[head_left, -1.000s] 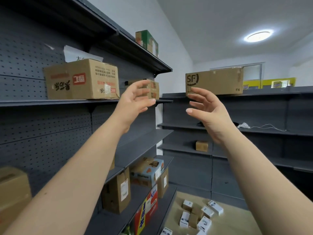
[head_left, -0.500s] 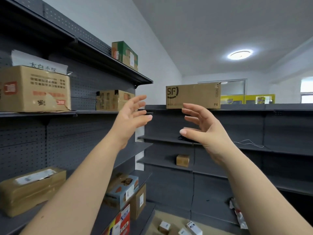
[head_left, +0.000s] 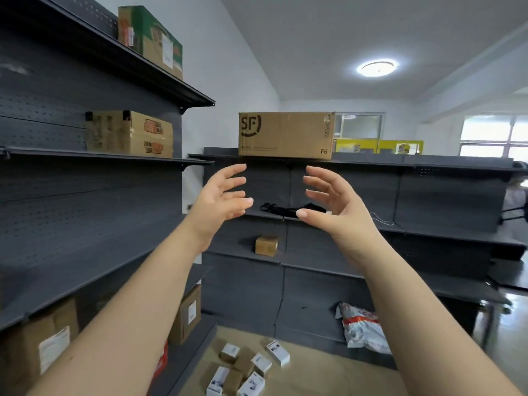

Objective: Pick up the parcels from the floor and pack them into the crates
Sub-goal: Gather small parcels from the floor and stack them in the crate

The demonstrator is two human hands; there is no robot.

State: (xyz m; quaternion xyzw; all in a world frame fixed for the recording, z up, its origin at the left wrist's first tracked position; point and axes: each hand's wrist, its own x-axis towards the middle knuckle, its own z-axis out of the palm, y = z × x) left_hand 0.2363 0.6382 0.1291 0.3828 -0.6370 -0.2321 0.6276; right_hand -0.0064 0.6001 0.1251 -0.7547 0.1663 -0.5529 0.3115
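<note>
Both hands are up in the air, palms facing each other, apart; the left hand (head_left: 220, 195) has its fingers (head_left: 233, 182) spread and lightly curved, holding nothing; the right hand (head_left: 338, 205) likewise, fingers (head_left: 318, 178) spread. Just above them the SF box (head_left: 285, 135) sits at the left end of the top shelf (head_left: 371, 163), touched by neither hand. The parcels (head_left: 245, 367), small white and brown boxes, lie clustered on the floor (head_left: 314, 375) near its left edge, by the shelves' corner.
</note>
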